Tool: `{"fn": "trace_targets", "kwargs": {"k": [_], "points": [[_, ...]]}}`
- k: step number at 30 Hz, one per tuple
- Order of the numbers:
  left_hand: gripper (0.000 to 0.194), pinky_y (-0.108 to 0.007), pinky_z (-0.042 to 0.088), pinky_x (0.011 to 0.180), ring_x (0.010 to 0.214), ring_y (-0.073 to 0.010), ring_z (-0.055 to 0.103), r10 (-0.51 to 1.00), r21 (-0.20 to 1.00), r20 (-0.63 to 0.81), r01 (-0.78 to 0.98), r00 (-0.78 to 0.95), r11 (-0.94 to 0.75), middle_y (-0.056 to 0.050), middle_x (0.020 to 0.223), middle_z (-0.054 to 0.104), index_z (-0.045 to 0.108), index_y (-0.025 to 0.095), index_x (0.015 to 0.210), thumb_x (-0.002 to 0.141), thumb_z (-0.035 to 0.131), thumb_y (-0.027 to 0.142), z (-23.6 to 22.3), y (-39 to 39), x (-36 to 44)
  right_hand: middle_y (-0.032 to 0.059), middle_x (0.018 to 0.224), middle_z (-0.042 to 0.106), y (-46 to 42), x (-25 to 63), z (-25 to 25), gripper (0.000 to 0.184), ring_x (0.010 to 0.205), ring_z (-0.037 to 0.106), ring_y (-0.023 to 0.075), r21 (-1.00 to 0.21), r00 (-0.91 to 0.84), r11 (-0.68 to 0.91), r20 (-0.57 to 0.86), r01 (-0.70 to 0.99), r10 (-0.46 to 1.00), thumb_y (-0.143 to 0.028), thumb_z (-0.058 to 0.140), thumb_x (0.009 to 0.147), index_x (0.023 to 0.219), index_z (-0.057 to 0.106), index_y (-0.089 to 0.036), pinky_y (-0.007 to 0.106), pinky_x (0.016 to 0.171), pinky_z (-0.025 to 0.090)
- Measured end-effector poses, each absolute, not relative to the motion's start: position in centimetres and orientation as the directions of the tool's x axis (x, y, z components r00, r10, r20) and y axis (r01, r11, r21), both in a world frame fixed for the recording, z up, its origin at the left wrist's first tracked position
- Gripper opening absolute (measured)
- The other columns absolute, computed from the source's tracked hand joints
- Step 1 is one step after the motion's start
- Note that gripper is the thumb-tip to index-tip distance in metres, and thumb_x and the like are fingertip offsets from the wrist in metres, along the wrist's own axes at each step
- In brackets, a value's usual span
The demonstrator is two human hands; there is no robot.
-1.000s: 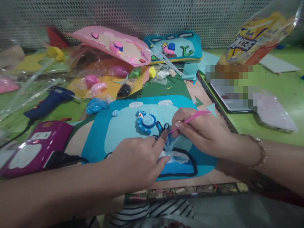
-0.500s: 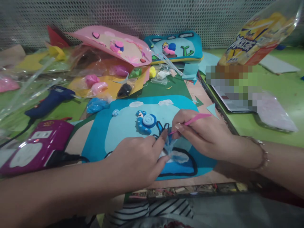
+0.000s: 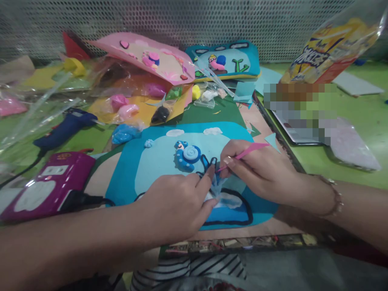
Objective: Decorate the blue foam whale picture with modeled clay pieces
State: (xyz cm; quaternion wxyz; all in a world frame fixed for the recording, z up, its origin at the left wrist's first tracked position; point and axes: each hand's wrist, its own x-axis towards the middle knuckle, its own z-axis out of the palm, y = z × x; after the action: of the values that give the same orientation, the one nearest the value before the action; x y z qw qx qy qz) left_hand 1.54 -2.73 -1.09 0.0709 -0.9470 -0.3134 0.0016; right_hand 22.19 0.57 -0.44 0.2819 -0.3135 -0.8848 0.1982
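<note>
A blue paper picture (image 3: 119, 178) lies under both hands, with a blue clay snail (image 3: 187, 156) raised on its pale middle. My right hand (image 3: 266, 173) pinches a slim pink modelling tool (image 3: 253, 150), its thin end pointing down-left at black-outlined clay leaves (image 3: 209, 161). My left hand (image 3: 178, 206) rests on the picture, index finger and thumb spread. Between those fingertips sits a streaky light-blue clay piece (image 3: 216, 186). The left palm hides part of the black-edged blue shape (image 3: 230, 216) at the bottom.
A blue glue gun (image 3: 65, 127) and a purple power socket (image 3: 51, 182) with a cable lie left. Bagged clay lumps, including a blue one (image 3: 125, 133), sit behind. Two finished snail pictures lean at the back. A snack bag (image 3: 321, 52) and phone (image 3: 353, 143) are right.
The view has shifted very slightly, so everything sits a few pixels to the right. Both hands and the pink tool keep almost the same pose over the picture.
</note>
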Motion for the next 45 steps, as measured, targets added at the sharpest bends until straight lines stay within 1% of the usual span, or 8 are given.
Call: {"fn": "trace_targets", "kwargs": {"k": [9,13,18,28,32,36,41,45], "points": [[0.051,-0.031,0.044,0.041,0.060,-0.0200,0.063,0.613,-0.087,0.062,0.616,0.788,-0.783,-0.008,0.076,0.067,0.050,0.002,0.131,0.097,0.030,0.035,-1.1,-2.8,1.5,0.0021,0.072,0.061,0.5,22.1,-0.3,0.021,0.066,0.058,0.0117,-0.553,-0.641,0.703,0.351,0.446,0.683,-0.013,0.040,0.094,0.078,0.053,-0.019,0.023,0.060,0.045],[0.052,-0.031,0.045,0.041,0.059,-0.0202,0.064,0.631,-0.069,0.065,0.634,0.773,-0.770,-0.007,0.077,0.068,0.048,0.003,0.132,0.096,0.032,0.036,-1.1,-2.8,1.5,0.0026,0.074,0.061,0.7,22.1,-0.3,0.022,0.066,0.058,0.0110,-0.546,-0.608,0.709,0.396,0.447,0.688,-0.011,0.040,0.093,0.076,0.051,-0.019,0.023,0.060,0.045],[0.052,-0.031,0.045,0.042,0.061,-0.0197,0.064,0.630,-0.073,0.051,0.632,0.775,-0.771,-0.006,0.077,0.068,0.045,0.004,0.135,0.097,0.031,0.036,-1.1,-2.8,1.6,0.0019,0.073,0.060,0.9,22.1,-0.5,0.019,0.063,0.056,0.0106,-0.546,-0.616,0.707,0.384,0.449,0.688,-0.014,0.041,0.093,0.078,0.051,-0.019,0.023,0.058,0.045],[0.048,-0.031,0.045,0.039,0.055,-0.0208,0.063,0.606,-0.119,0.077,0.610,0.792,-0.783,-0.005,0.071,0.064,0.052,0.009,0.131,0.096,0.033,0.036,-1.2,-2.9,1.5,0.0019,0.074,0.060,1.4,22.4,-0.8,0.019,0.064,0.058,0.0122,-0.572,-0.559,0.679,0.406,0.460,0.722,-0.013,0.038,0.094,0.079,0.049,-0.021,0.025,0.059,0.047],[0.052,-0.032,0.048,0.043,0.061,-0.0222,0.066,0.638,-0.096,0.029,0.638,0.769,-0.764,-0.008,0.078,0.068,0.046,0.007,0.136,0.096,0.032,0.037,-1.2,-2.9,1.6,0.0030,0.077,0.059,1.5,22.2,-0.9,0.018,0.066,0.057,0.0124,-0.565,-0.569,0.688,0.410,0.456,0.713,-0.014,0.039,0.094,0.081,0.050,-0.020,0.026,0.061,0.047],[0.057,-0.034,0.051,0.050,0.068,-0.0238,0.068,0.692,-0.044,-0.050,0.690,0.720,-0.722,-0.011,0.086,0.071,0.040,0.005,0.139,0.095,0.033,0.040,-0.9,-2.8,1.8,0.0024,0.078,0.059,1.6,22.4,-1.0,0.019,0.066,0.057,0.0120,-0.608,-0.580,0.671,0.386,0.424,0.717,-0.016,0.037,0.095,0.083,0.051,-0.020,0.026,0.061,0.048],[0.061,-0.034,0.049,0.050,0.064,-0.0258,0.068,0.751,-0.029,-0.111,0.753,0.651,-0.657,-0.007,0.076,0.071,0.035,0.009,0.143,0.094,0.036,0.045,-0.3,-2.4,2.2,0.0023,0.076,0.057,2.1,22.6,-1.2,0.022,0.070,0.057,0.0132,-0.624,-0.512,0.647,0.418,0.438,0.750,-0.019,0.036,0.097,0.081,0.051,-0.019,0.027,0.066,0.048],[0.063,-0.035,0.048,0.053,0.068,-0.0284,0.068,0.774,-0.014,-0.173,0.784,0.610,-0.621,-0.008,0.076,0.071,0.034,0.010,0.144,0.094,0.034,0.048,0.4,-1.8,2.6,0.0039,0.079,0.057,2.2,22.4,-1.4,0.020,0.073,0.055,0.0139,-0.550,-0.561,0.700,0.433,0.457,0.706,-0.015,0.037,0.095,0.081,0.052,-0.019,0.027,0.067,0.047]]}}
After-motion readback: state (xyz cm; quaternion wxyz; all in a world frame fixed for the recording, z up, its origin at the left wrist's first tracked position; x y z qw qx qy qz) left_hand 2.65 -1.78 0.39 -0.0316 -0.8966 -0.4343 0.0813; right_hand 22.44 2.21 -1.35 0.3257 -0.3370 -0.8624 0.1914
